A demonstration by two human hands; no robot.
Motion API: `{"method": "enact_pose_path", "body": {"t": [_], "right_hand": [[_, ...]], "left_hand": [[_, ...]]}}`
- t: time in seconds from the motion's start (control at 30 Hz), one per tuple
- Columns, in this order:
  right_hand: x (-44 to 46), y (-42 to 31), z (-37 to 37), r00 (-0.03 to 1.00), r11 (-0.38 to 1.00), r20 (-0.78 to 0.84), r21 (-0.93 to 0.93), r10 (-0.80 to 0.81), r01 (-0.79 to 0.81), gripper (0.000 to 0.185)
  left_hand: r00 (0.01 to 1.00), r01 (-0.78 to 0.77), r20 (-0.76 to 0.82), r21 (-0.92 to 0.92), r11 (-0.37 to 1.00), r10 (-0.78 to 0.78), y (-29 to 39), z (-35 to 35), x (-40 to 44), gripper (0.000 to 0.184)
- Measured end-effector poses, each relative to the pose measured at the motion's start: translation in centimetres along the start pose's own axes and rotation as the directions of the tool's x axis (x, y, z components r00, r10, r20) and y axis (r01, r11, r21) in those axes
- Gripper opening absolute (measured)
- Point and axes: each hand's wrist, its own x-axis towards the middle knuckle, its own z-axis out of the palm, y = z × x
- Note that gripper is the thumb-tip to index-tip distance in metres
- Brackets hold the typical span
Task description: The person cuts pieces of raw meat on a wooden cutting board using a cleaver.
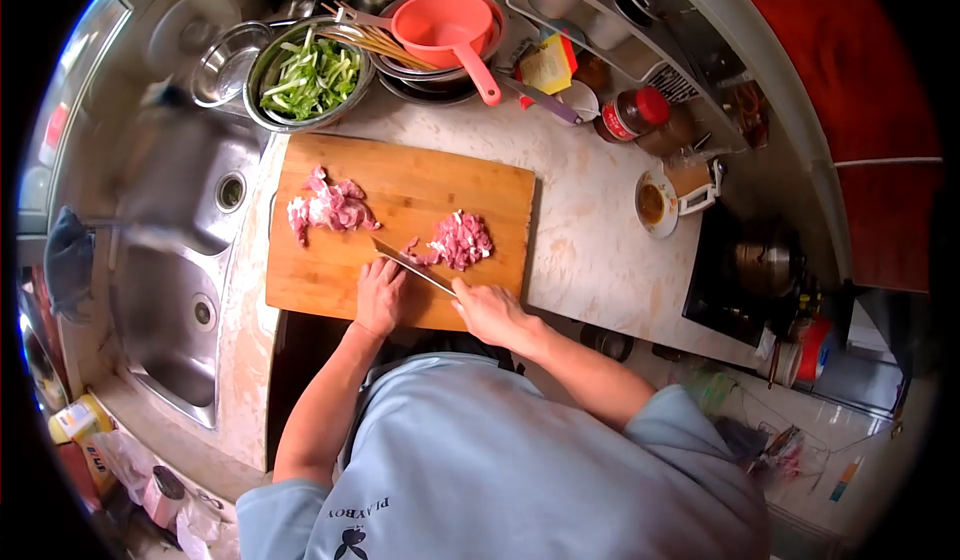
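A wooden cutting board (450, 175) lies on the counter in front of me. My right hand (488, 312) grips the handle of a kitchen knife (412, 264), its blade slanting up and left across the board. Close to the blade, my left hand (380, 295) rests on the board with its fingers curled down; whatever lies under the fingertips is hidden. A heap of small cut meat pieces (463, 240) sits just beyond the blade on the right. Larger raw meat pieces (332, 206) lie on the board's left side.
A bowl of cut greens (308, 78) and a pink strainer (440, 30) on stacked bowls stand behind the board. Left is a double sink (170, 290). To the right are a red-capped jar (632, 115), a small sauce dish (655, 205) and a stove (725, 285).
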Motion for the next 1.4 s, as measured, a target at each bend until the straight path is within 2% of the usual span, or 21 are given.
{"method": "enact_pose_path", "body": {"t": [0.1, 0.13, 0.23, 0.3, 0.43, 0.5, 0.57, 0.63, 0.67, 0.7, 0.77, 0.93, 1.03, 1.1, 1.2, 1.3, 1.4], "right_hand": [[0.1, 0.9, 0.0, 0.996, 0.997, -0.060, -0.003, -0.072, 0.072, 0.020], [-0.6, 1.2, -0.8, 0.997, 0.997, -0.029, -0.018, -0.076, 0.076, 0.020], [-1.9, 2.2, -1.0, 1.000, 0.998, 0.022, -0.067, 0.011, -0.009, 0.020], [-0.9, 1.4, -1.0, 1.000, 0.998, 0.022, -0.069, -0.009, 0.010, 0.021], [0.9, 0.2, -1.4, 0.999, 0.999, 0.037, 0.032, -0.001, 0.000, 0.025], [-0.2, 1.8, -1.8, 0.997, 0.982, 0.016, 0.171, 0.080, -0.081, 0.028], [-0.4, 2.6, -1.2, 0.994, 0.971, -0.005, 0.214, 0.111, -0.107, 0.030], [-0.8, 1.6, -1.5, 0.973, 0.954, -0.066, 0.221, 0.223, -0.204, 0.030], [-0.9, 1.6, -0.8, 0.980, 0.972, -0.137, 0.205, 0.148, -0.118, 0.028], [-1.1, 1.2, -0.8, 0.984, 0.975, -0.125, 0.199, 0.125, -0.098, 0.026], [-1.7, 0.3, -1.1, 0.989, 0.984, -0.123, 0.165, 0.082, -0.061, 0.024], [-2.5, -0.4, -1.5, 0.999, 0.997, -0.042, 0.068, 0.029, -0.027, 0.022], [-2.7, -0.9, -1.8, 1.000, 1.000, -0.008, 0.016, 0.000, 0.000, 0.021], [-3.1, -1.1, -1.8, 1.000, 1.000, 0.009, -0.012, -0.007, 0.007, 0.021], [-3.1, -0.7, -1.5, 0.999, 0.999, 0.044, -0.023, 0.023, -0.022, 0.022], [-1.9, -0.7, -1.4, 0.997, 1.000, 0.076, 0.002, 0.000, 0.000, 0.022], [-2.4, -0.4, -1.6, 0.998, 1.000, 0.056, -0.014, -0.018, 0.019, 0.020]], "left_hand": [[0.999, -0.033, 0.021, 0.008, 0.999, 0.033, -0.3, 0.0, -0.1, 0.027], [0.999, -0.042, 0.019, 0.013, 0.999, 0.041, -0.3, 0.0, -0.1, 0.027], [0.999, -0.045, -0.008, -0.027, 0.999, 0.045, -0.4, -0.2, 0.0, 0.029], [0.997, -0.071, -0.011, -0.014, 0.997, 0.071, -0.1, -0.1, -0.1, 0.032], [0.997, -0.071, 0.010, -0.023, 0.997, 0.071, 0.1, -1.3, -0.1, 0.035], [0.998, -0.055, 0.035, -0.092, 0.994, 0.058, 0.0, -1.2, -0.3, 0.034], [0.998, -0.054, 0.035, -0.080, 0.995, 0.057, -0.2, -0.7, -0.6, 0.034], [0.991, -0.111, -0.088, -0.065, 0.992, 0.105, 0.5, -1.3, -0.4, 0.037], [0.984, -0.107, -0.150, -0.060, 0.992, 0.097, 0.9, -1.8, -0.4, 0.033], [0.985, -0.107, -0.145, -0.059, 0.993, 0.097, 0.8, -1.7, -0.8, 0.033], [0.966, -0.054, -0.255, -0.087, 0.995, 0.030, 0.6, -1.2, -1.9, 0.041], [0.985, -0.014, -0.171, 0.013, 1.000, 0.016, 0.5, -1.2, -1.8, 0.041], [0.984, -0.029, -0.174, 0.052, 0.998, 0.037, 0.3, -0.6, -1.9, 0.036], [0.994, 0.006, -0.107, 0.060, 0.998, 0.000, 0.1, -0.6, -2.0, 0.031], [0.980, -0.013, -0.196, 0.053, 0.998, 0.023, 0.3, -0.5, -1.7, 0.030], [0.992, 0.069, -0.111, 0.040, 0.997, -0.064, 0.2, -0.3, -1.9, 0.027], [0.989, 0.044, -0.144, 0.034, 0.998, -0.039, 0.4, -0.7, -1.5, 0.025]]}}
